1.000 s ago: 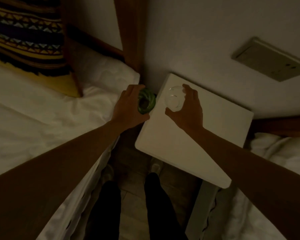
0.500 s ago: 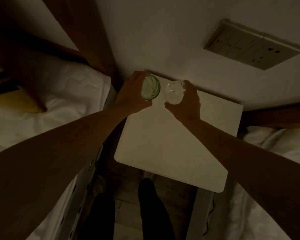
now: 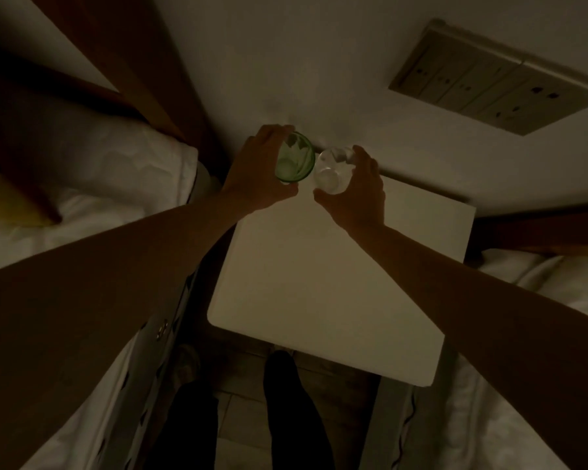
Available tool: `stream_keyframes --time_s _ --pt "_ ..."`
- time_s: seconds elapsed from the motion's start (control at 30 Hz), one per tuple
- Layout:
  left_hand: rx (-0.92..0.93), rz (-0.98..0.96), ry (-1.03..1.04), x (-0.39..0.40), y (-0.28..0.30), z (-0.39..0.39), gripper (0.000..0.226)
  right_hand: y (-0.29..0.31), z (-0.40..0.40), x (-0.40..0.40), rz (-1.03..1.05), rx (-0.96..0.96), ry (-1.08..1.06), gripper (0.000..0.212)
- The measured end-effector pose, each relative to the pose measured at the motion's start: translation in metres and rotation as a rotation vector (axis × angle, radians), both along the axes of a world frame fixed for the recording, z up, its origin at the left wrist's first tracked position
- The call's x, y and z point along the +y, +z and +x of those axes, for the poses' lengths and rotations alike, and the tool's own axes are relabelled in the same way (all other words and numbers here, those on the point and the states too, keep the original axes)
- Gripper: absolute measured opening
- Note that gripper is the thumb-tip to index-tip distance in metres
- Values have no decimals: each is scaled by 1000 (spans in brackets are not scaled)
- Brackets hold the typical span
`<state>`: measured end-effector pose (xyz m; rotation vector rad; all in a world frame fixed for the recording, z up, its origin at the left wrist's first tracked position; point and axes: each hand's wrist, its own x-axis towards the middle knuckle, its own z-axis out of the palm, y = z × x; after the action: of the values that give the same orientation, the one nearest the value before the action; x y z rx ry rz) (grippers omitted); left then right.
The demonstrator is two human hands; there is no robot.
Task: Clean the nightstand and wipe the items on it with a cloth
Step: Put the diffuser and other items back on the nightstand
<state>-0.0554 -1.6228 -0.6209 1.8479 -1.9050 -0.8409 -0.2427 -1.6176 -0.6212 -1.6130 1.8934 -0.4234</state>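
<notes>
Dim light covers the whole room, and I can make out little colour beyond browns and off-whites. From the left, I see a bed (image 3: pixel 92 184) with white bedding and a dark wooden headboard post (image 3: pixel 143 66) rising against the pale wall (image 3: pixel 302 62). My left forearm crosses over that bed's edge toward the white worktop (image 3: pixel 323 283) of the nightstand, which sits between the two beds and close against the wall.

My left hand (image 3: pixel 255 178) is curled around a green glass (image 3: pixel 294 157), fingers on its far side and thumb on the near side, so it has a firm hold on it. That glass is at the back left corner of the worktop, near the wall; I cannot tell whether its base rests on the surface or hangs just above it. Just beside it, nearly touching, is a clear glass (image 3: pixel 331 171), gripped the same way by my right hand (image 3: pixel 357 195), thumb toward me and fingers wrapped behind. Both glasses appear upright, seen from above through their open rims.

Everything else on the worktop is bare white surface. Below its near edge I see dark trouser legs (image 3: pixel 286 412) over a tiled floor. Higher on the wall to the right is a row of switches and sockets (image 3: pixel 496 79), and at the far right another bed (image 3: pixel 540 300) with white bedding.
</notes>
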Motion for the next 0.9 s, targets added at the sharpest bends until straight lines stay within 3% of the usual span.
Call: stream_keyframes --time_s 0.4,0.6,0.73,0.9 --pt "-61 54 -35 -4 -4 -7 99 -1 1 -3 44 81 30 105" --pt "-45 107 -58 10 7 -6 122 14 5 -3 73 205 103 121" --pt "-67 100 -11 26 20 8 124 34 19 4 -43 348 210 115" --pt "-110 108 48 62 37 54 121 51 51 22 -103 379 393 106"
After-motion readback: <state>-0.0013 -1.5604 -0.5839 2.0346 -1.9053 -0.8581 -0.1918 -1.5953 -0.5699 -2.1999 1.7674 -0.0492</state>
